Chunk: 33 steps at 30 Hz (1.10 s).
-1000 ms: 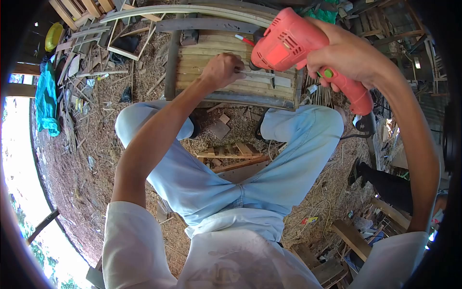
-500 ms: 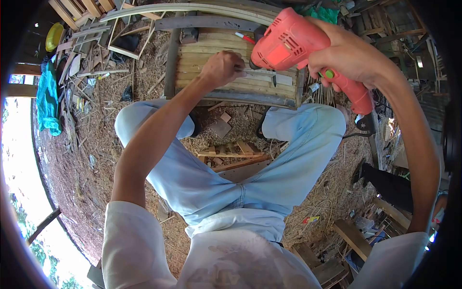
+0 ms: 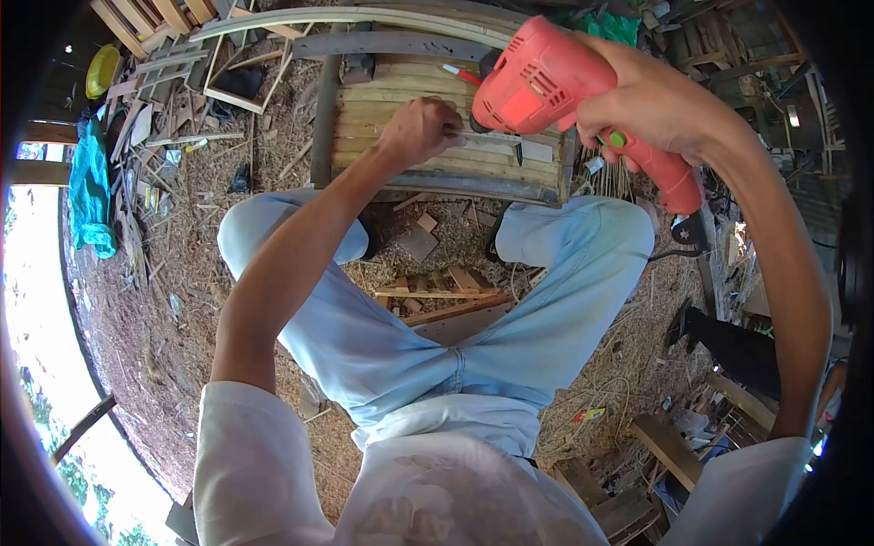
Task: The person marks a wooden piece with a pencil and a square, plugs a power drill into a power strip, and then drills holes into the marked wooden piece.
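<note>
A red power drill (image 3: 546, 82) is in my right hand (image 3: 628, 118), whose fingers wrap round its handle beside a green button. The drill's front end points left and down, close to my left hand (image 3: 421, 127). My left hand is closed in a pinch over the slatted wooden bench (image 3: 373, 89); what it holds is too small to make out. Beside its fingers a pale strip (image 3: 492, 144) lies across the slats, with a small dark upright piece at its right part. A red and white marker (image 3: 462, 73) lies behind the drill's tip.
Long curved wooden strips (image 3: 364, 14) cross the bench's far side. Frames and offcuts (image 3: 173, 68) lie at the upper left, near a teal cloth (image 3: 91, 187). Wood shavings cover the ground. At the right, a person's dark-clothed leg (image 3: 733, 350) shows, near wooden planks (image 3: 667, 450).
The drill and my right hand have shifted slightly to the left. My left hand stays in nearly the same place.
</note>
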{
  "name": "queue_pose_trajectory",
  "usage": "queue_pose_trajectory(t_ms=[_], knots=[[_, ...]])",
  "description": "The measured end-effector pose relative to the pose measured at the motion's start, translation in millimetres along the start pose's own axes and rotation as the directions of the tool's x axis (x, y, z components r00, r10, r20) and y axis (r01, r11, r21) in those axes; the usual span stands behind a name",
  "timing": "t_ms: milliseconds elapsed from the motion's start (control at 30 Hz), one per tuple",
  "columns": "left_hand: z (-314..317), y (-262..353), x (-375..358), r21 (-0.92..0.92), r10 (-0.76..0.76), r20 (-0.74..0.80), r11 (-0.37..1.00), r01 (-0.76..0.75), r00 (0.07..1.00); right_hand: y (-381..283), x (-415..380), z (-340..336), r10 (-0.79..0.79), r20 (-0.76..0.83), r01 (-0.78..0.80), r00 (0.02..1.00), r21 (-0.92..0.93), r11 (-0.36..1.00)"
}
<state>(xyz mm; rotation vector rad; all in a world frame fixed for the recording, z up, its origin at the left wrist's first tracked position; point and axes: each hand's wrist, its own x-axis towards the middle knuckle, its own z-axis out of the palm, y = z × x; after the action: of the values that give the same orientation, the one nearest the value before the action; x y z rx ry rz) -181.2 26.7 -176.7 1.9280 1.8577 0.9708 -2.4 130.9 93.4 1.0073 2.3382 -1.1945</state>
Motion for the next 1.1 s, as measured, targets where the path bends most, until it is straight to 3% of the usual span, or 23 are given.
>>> queue_pose_trajectory(t_ms=[167, 400, 467, 533, 567, 633, 667, 733, 1100], knots=[[-0.6, -0.6, -0.7, 0.031, 0.010, 0.009, 0.999, -0.010, 1.000, -1.3, -0.7, -0.5, 0.004, 0.022, -0.004, 1.000, 0.017, 1.000], [-5.4, 11.7, 0.8, 0.079, -0.136, 0.054, 0.988, 0.131, 0.989, -23.0, -12.3, -11.8, 0.005, 0.083, -0.005, 0.997, -0.001, 1.000], [-3.0, 10.1, 0.2, 0.077, -0.146, 0.030, 0.987, 0.143, 0.989, -23.4, -25.1, -22.3, -0.019, 0.022, 0.018, 1.000, 0.061, 0.998], [-6.9, 10.4, 1.7, 0.114, -0.151, 0.100, 0.984, 0.139, 0.984, -26.5, -41.3, -26.2, -0.033, -0.036, 0.035, 0.999, 0.071, 0.997], [-8.4, 11.7, 2.0, 0.116, -0.145, 0.088, 0.984, 0.134, 0.986, -27.4, -48.2, -28.3, -0.048, -0.096, 0.056, 0.994, 0.088, 0.995], [-7.3, 14.7, -4.4, 0.190, 0.056, -0.059, 0.981, -0.043, 0.997, -24.6, -54.2, -29.0, -0.056, -0.122, 0.063, 0.991, 0.058, 0.996], [-9.0, 11.7, -4.5, 0.190, 0.053, -0.064, 0.981, -0.040, 0.997, -22.4, -54.2, -28.1, -0.049, -0.131, 0.055, 0.990, 0.038, 0.998], [-18.9, 11.1, -3.0, -0.002, -0.060, 0.068, 0.998, 0.060, 0.996, -18.0, -52.7, -25.8, -0.032, -0.124, 0.037, 0.992, 0.036, 0.999], [-11.9, 11.8, 1.5, 0.048, -0.057, 0.067, 0.997, 0.054, 0.996, -5.7, -41.7, -10.8, 0.001, -0.072, 0.006, 0.997, 0.086, 0.996]])
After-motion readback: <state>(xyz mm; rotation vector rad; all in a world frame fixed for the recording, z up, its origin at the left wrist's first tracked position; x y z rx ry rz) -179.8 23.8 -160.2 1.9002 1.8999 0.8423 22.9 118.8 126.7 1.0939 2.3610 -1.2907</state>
